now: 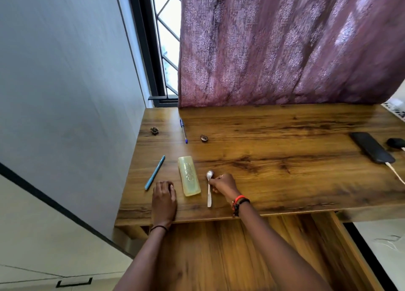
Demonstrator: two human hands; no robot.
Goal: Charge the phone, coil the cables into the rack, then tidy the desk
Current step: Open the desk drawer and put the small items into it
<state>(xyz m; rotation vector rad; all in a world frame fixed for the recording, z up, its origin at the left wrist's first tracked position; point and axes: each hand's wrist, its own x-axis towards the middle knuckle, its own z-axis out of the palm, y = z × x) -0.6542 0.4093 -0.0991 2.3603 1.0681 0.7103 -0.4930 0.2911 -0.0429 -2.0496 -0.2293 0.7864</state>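
- Spoon (209,192): laid on the desk (285,137) near its front edge, just right of the yellow case (189,175); neck pinched by the right hand (222,184).
- Right hand: knuckles up, fingers curled onto the spoon.
- Left hand (164,199): rested palm-down, fingers relaxed, nothing held.
- Phone (371,147): laid far right, white cable (395,173) plugged in.

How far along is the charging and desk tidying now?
Charging looks done: a white cable runs into the phone. In hand: the right hand pinches the spoon; the left hand rests on the desk. Left: blue pen, teal pen, yellow case. No rack visible.
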